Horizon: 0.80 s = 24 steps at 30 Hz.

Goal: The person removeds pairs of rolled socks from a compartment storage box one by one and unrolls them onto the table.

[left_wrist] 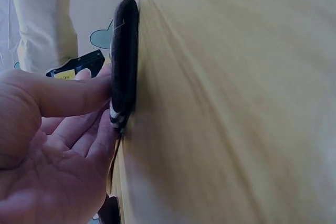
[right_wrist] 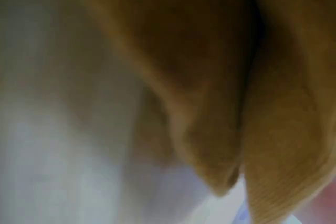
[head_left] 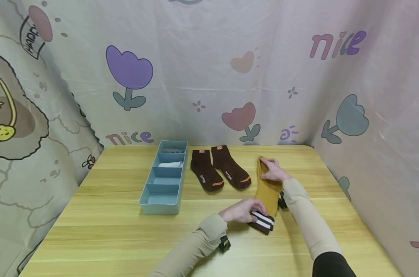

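A mustard sock (head_left: pixel 269 194) with a dark brown, white-striped cuff lies lengthwise on the right part of the table; whether a second one lies under it I cannot tell. At its near end my left hand (head_left: pixel 243 211) pinches the cuff (left_wrist: pixel 125 59) by its edge, thumb and fingertips against it. My right hand (head_left: pixel 274 171) grips the far end, and its mustard fabric (right_wrist: pixel 210 77) hangs in folds close to the right wrist camera. Left of this sock lie two brown socks (head_left: pixel 206 171) side by side, toes toward me.
A blue-grey organizer box (head_left: pixel 161 209) with several compartments stands left of the brown socks. Grey fabric (head_left: pixel 173 151) lies in its farthest compartment and white fabric (head_left: pixel 170 164) in the one before it. A printed curtain (head_left: pixel 195 77) hangs behind the wooden table (head_left: pixel 102 223).
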### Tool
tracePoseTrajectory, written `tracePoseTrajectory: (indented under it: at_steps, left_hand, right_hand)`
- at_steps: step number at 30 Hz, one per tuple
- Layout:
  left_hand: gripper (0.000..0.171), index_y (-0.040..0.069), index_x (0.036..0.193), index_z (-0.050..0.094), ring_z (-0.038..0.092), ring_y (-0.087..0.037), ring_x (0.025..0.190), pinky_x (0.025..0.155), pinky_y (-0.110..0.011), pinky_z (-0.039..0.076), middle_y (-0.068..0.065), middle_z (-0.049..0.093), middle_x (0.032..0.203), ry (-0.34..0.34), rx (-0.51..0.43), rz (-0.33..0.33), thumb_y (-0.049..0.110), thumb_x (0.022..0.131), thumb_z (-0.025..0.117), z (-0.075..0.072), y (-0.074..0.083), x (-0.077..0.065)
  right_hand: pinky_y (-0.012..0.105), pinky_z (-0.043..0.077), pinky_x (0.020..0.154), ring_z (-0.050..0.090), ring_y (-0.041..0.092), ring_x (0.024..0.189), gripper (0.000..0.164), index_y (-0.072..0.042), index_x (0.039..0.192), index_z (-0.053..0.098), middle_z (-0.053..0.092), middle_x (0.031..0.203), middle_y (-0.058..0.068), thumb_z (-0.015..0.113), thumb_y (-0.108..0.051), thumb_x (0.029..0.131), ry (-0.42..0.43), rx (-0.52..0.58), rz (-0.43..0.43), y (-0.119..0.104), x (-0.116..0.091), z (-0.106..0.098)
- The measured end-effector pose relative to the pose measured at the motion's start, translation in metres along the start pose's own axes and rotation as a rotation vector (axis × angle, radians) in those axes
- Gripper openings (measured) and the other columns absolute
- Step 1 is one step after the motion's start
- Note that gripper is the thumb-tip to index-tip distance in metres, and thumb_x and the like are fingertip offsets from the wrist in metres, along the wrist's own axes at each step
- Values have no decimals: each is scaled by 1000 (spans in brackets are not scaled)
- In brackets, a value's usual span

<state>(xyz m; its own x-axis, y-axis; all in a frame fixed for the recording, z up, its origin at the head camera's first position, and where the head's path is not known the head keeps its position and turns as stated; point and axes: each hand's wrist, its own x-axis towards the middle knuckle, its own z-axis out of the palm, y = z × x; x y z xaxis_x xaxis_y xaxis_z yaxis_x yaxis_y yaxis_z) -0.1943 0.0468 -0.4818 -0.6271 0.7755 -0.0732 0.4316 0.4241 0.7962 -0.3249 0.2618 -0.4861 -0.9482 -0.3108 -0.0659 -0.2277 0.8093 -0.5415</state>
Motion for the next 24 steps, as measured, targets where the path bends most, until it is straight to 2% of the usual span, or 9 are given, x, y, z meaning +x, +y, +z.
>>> tracePoseTrajectory:
  at_steps: [3,8,11,17,21,24]
  left_hand:
    - [36,7,111,67,66,-12,120,104,-15,43,-6,74,122,1,17,-5,-13,82,69,0,0,0]
    - [36,10,110,68,66,-11,119,106,-18,44,-4,74,122,-7,40,-7,-11,82,71,0,-3,0]
    - [35,9,110,66,65,-13,121,108,-19,44,-5,73,122,-28,20,-2,-11,82,71,-1,-5,-1]
    - [36,4,111,63,65,-17,122,107,-18,45,-10,72,122,-77,-67,-2,-16,81,69,-4,-6,-6]
    - [37,7,110,64,65,-16,123,108,-20,46,-8,73,121,-86,-62,-12,-15,80,71,-6,-6,-9]
    - [35,7,109,65,64,-15,123,108,-20,46,-6,73,120,-83,-49,-11,-13,81,72,-7,-7,-11]
  right_hand:
    - [68,28,116,24,54,138,91,7,154,27,30,148,44,71,-4,75,-5,7,-21,1,2,-2]
    - [64,18,122,25,55,145,91,11,153,26,26,157,38,71,1,74,-23,155,-74,6,-1,-4]
    - [63,14,123,24,54,146,90,9,154,25,26,158,35,69,0,76,-36,213,-71,9,-3,-4]
    - [64,16,122,24,55,145,85,9,152,28,27,157,37,71,-10,82,-36,177,-83,12,-8,-7]
    - [65,15,122,22,54,146,87,6,153,30,25,158,35,76,-20,85,-51,157,-62,13,-11,-9]
    - [66,17,122,22,55,146,89,6,152,32,25,158,35,79,-27,84,-52,103,-73,15,-11,-10]
